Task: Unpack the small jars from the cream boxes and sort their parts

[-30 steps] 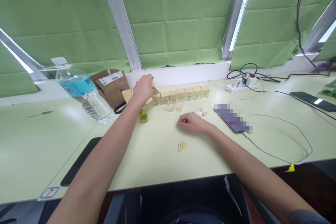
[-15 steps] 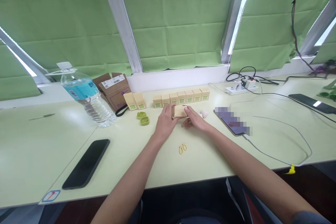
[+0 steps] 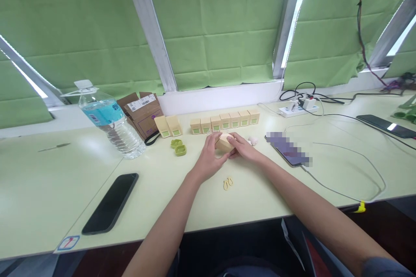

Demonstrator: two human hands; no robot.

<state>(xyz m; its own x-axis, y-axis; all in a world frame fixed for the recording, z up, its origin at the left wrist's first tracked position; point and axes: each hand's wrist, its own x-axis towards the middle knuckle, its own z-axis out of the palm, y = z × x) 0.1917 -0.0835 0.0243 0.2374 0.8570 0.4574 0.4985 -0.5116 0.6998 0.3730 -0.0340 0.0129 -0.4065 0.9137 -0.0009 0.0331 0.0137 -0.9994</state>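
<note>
Between both hands is a small cream-coloured box, tilted a little above the table. My left hand grips its left side, and my right hand closes on its right side with the thumb on the face. Behind them stands a row of several similar small boxes with green labels. Two more boxes with raised flaps stand to the left. Two green cases lie in front of these. Nearer me are two small yellow loops. A pale pinkish round thing sits by my right hand, partly hidden.
A large water bottle and an opened cardboard box stand at the left. One black phone lies at the front left; another phone with a white cable lies right. A power strip is at the back.
The cream box has been turned and tilted between my hands, and my left fingers have shifted on it. The whole view has moved slightly.
</note>
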